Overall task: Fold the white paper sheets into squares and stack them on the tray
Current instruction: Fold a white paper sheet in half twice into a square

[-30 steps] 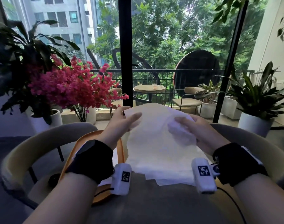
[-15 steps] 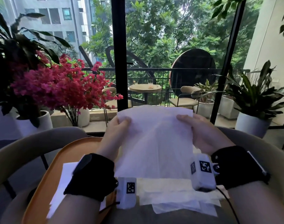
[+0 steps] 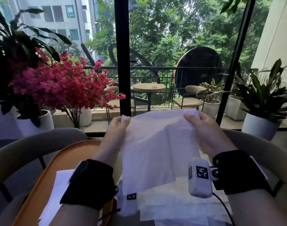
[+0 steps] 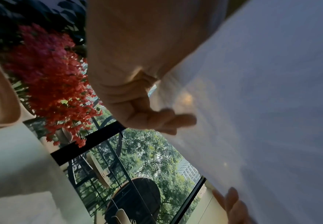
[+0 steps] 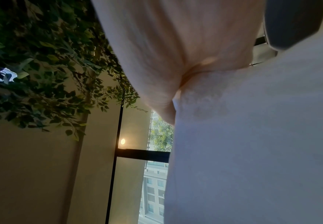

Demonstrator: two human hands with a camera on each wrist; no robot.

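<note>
A wide window wall fills the upper frame, with a balcony and trees behind it. In the left middle stands a big pink-red bougainvillea (image 3: pixel 61 88) in a white pot, and at the right edge a leafy potted plant (image 3: pixel 263 101).

Lower down, an orange tray (image 3: pixel 54 170) sits at the lower left of the frame on the desk, its rim curving under the left forearm. A white folded sheet (image 3: pixel 61 181) already lies flat on it, partly hidden by the wristband. At lower centre a loose pile of white paper sheets (image 3: pixel 175 207) rests on the desk, just right of the tray.

Held up in the centre of the frame, clear of the pile, is the white paper sheet (image 3: pixel 152 144), thin and slightly crumpled, hanging from its top edge. The left hand (image 3: pixel 113 136) pinches the upper left corner, thumb in front and fingers behind; the left wrist view shows those fingers curled against the back of the paper. The right hand (image 3: pixel 204 131) pinches the upper right corner the same way, so each grip is closed on the sheet.

The step in hand looks like the first fold. To do it well, I would keep the top edge taut and level between the two pinches, bring corner to corner exactly before creasing, and lay it on the desk to press the fold, since paper this limp sags and skews easily.
</note>
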